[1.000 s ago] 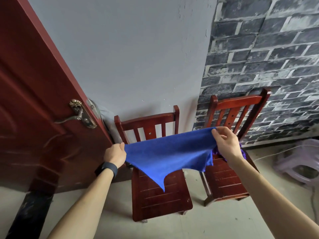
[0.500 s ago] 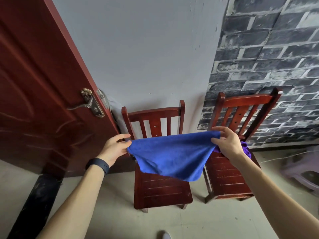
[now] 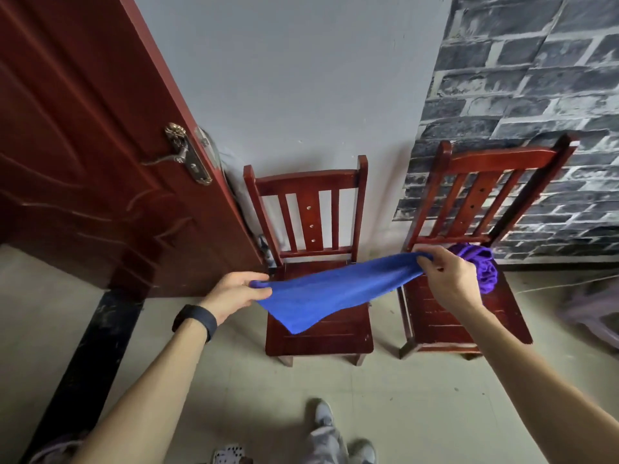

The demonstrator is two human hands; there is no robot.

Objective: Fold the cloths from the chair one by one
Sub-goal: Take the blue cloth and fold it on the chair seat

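Note:
A blue cloth (image 3: pixel 330 291) is stretched between my two hands, low over the seat of the left wooden chair (image 3: pixel 321 336). My left hand (image 3: pixel 236 291) pinches its left corner, and my right hand (image 3: pixel 450 279) pinches its right corner. The cloth's lower edge sags to a point just above the seat. A crumpled purple cloth (image 3: pixel 482 266) lies at the back of the right wooden chair (image 3: pixel 445 323), partly hidden behind my right hand.
An open red door (image 3: pixel 83 162) with a brass handle stands at the left, close to the left chair. A grey wall and brick-patterned wall are behind the chairs. A pale plastic stool (image 3: pixel 596 313) is at the right. My shoes (image 3: pixel 335 430) show on the tiled floor.
Both hands have lowered the blue cloth toward the left chair's seat, and the camera has tilted down so the floor and my shoes show.

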